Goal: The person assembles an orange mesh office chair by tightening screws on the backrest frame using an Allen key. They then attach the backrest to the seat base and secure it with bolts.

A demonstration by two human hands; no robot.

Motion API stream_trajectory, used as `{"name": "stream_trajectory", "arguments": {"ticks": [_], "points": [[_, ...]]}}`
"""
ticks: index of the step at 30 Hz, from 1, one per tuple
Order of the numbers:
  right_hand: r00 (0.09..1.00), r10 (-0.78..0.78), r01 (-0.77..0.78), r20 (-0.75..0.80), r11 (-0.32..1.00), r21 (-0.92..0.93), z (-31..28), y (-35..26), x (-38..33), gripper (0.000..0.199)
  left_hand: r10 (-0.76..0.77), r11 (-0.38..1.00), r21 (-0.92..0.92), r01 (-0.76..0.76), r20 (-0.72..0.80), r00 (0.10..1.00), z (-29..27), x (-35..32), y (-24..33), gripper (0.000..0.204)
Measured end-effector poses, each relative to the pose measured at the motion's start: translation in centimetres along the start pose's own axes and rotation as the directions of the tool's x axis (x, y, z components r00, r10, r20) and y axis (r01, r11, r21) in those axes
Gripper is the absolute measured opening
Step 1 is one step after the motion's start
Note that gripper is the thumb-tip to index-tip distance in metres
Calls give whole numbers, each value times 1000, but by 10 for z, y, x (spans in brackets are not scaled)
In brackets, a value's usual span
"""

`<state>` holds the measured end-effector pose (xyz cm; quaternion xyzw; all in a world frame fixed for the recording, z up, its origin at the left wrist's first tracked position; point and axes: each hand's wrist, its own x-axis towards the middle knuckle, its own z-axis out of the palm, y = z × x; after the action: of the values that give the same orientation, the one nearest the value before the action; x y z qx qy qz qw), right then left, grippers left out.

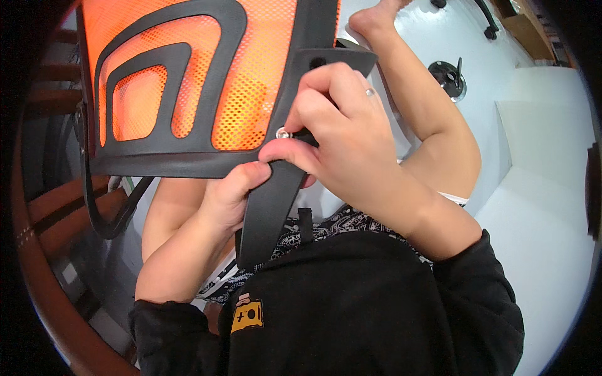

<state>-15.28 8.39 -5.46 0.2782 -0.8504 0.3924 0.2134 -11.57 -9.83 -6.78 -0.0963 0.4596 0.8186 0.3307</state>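
Note:
An orange mesh chair backrest (135,103) with a black plastic frame (207,81) leans across my lap at the upper left. A flat black bar (271,216) runs from its lower right corner down towards me. My left hand (232,195) is closed around this bar, its thumb on top near the corner and its other fingers mostly hidden underneath. Above it, my right hand (345,128) pinches a small shiny metal bolt (283,133) between thumb and forefinger, right where bar and frame meet. How deep the bolt sits cannot be seen.
Beyond the frame's right side, a dark hole shows in the bar's upper end (318,62). A round black part with a lever (448,80) lies on the floor past my bent leg. Brown wooden slats (75,207) stand at left, a cardboard box (528,32) at far right.

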Motion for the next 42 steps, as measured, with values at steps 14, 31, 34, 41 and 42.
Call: {"name": "stream_trajectory", "arguments": {"ticks": [14,31,34,41,42], "points": [[379,27,-397,925,908,136,137,12,-173,21,-18,994,-107,23,48,999,7,3,11,82],[339,226,-615,913,788,33,16,83,-98,15,-23,976,-213,46,109,994,9,4,6,65],[530,501,-763,685,634,127,-46,77,-66,18,-25,973,-224,61,159,987,19,15,7,64],[821,565,-563,78,782,269,-75,63,-12,26,12,970,-242,10,89,996,15,9,-5,70],[878,477,-475,38,858,195,-77,62,-5,27,7,970,-243,16,92,996,15,10,-5,70]]}}
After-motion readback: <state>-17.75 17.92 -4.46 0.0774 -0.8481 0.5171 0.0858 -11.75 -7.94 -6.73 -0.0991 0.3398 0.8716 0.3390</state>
